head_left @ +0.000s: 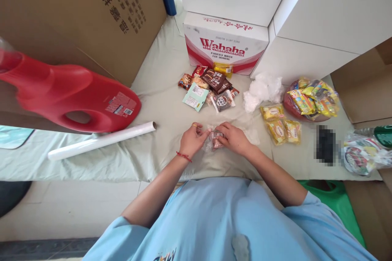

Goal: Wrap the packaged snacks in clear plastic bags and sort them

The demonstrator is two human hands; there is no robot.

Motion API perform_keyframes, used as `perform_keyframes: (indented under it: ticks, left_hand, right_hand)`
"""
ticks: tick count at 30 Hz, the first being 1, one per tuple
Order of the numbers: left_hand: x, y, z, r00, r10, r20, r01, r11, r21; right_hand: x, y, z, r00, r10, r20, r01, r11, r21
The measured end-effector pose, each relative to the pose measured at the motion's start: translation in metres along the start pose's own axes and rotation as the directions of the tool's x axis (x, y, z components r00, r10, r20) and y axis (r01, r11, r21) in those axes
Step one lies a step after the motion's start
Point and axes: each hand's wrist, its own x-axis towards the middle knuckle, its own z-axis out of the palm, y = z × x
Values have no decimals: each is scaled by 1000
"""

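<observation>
My right hand (235, 138) is closed over a small snack packet (217, 141) with a reddish-brown wrapper, low over the cloth-covered surface. Clear plastic film (208, 145) surrounds the packet, and my left hand (193, 140) pinches its left side between thumb and fingers. Just beyond my hands lies a loose pile of snacks, with a brown packet (213, 79), a pale green packet (195, 97) and a grey-and-white packet (223, 101). Crumpled clear plastic bags (262, 90) sit to the right of the pile.
Yellow packets (279, 130) and a red bowl (290, 108) full of snacks stand to the right. A Wahaha carton (226, 45) is at the back. On the left are a red detergent jug (73, 94), a white roll (104, 140) and a large cardboard box (92, 16).
</observation>
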Motion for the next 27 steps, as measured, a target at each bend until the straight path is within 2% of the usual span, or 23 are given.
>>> perform_keyframes:
  ticks: [2,9,14,16,18,19,20,21,22,23,24,25,27]
  left_hand:
    - [-1,0,-1,1000,-15,3,15,1000,-22]
    - [-12,-23,-20,971,-144,-190,143,990,-23]
    - [-27,-40,-35,939,-202,-277,210,978,1]
    - [-38,-38,-39,914,-133,-383,155,987,28]
    - [-53,-29,-41,873,100,-478,-40,990,134]
    - [-61,-22,-40,842,270,-467,-189,958,214]
    - [-68,-15,-38,799,454,-395,-361,887,288]
    - [-73,-8,-34,737,618,-274,-530,779,334]
    - [-76,-1,-27,664,736,-135,-664,663,346]
    - [-77,4,-20,599,801,-8,-751,565,340]
    - [-75,9,-11,565,821,88,-790,507,345]
    - [-72,11,-2,571,807,148,-790,491,368]
    - [-62,12,14,649,734,202,-731,527,434]
  right_hand:
    - [1,2,0,1000,3,-19,-2,999,42]
    - [5,10,7,997,31,-74,-14,975,222]
    - [10,9,11,986,141,-85,-128,981,148]
    - [12,7,9,984,165,-72,-157,982,106]
    - [13,5,8,984,172,-54,-168,983,80]
    - [14,4,7,984,174,-47,-170,983,71]
    - [15,3,6,984,175,-43,-172,983,64]
    - [15,3,6,983,177,-43,-175,983,58]
    - [16,3,6,983,179,-46,-176,983,55]
    - [16,3,7,983,179,-49,-176,983,55]
    - [16,3,7,983,178,-52,-174,983,58]
    - [15,4,7,983,174,-53,-170,983,65]
    - [15,7,6,987,157,-44,-153,984,90]
